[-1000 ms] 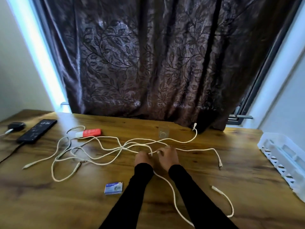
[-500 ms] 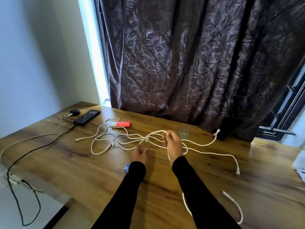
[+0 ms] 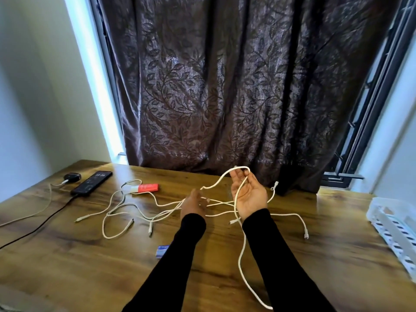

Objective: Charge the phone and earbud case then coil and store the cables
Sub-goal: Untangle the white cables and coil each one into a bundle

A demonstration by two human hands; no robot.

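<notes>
Clearly the white cable (image 3: 225,180) in the hands is a light and very soft thing — it hangs in loose curves and keeps no shape of its own. The right hand (image 3: 248,194) is raised above the wooden table (image 3: 90,266), palm turned up, fingers only loosely bent; the cable goes over the fingertips (image 3: 242,174) as one loop and falls down past the wrist to the table edge near the person. I judge that it is draped more than gripped, so it could slip off easily. The left hand (image 3: 193,203), lower and just beside the right hand, pinches or guides the same cable, but its fingers are turned away and I cannot tell how tightly.

The other white cables (image 3: 135,212) lie tangled on the table to the left of the left hand, crossing each other, so pulling one will probably drag its neighbours. Better to hold near a plug end, which is stiffer, and wind the loops around the open palm. Farther left of the tangle lie the phone (image 3: 92,183) and the dark earbud case (image 3: 72,177), each with a cable plugged in. The white basket (image 3: 396,230) waits at the right table edge — well apart from the right hand.
</notes>
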